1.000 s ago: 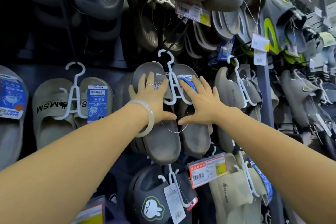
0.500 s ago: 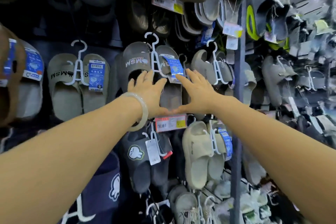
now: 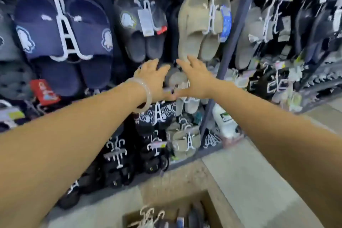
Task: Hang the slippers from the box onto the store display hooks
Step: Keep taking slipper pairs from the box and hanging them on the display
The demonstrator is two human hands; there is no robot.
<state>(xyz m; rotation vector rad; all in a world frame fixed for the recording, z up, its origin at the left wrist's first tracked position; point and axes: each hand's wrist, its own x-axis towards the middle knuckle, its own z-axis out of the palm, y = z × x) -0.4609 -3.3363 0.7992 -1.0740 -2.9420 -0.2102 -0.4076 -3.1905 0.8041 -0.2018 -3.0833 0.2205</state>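
Both hands have dropped from the grey pair higher up: left hand (image 3: 153,79) and right hand (image 3: 196,79) hover empty with fingers spread before the slipper wall (image 3: 61,29), likely heading for more stock. Below, the box (image 3: 185,181) holds more slippers (image 3: 192,216) on hangers.

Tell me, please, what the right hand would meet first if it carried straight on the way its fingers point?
Probably the pale beige pair of slippers on a white hanger: the right hand points up at its toes, though depth is unclear.
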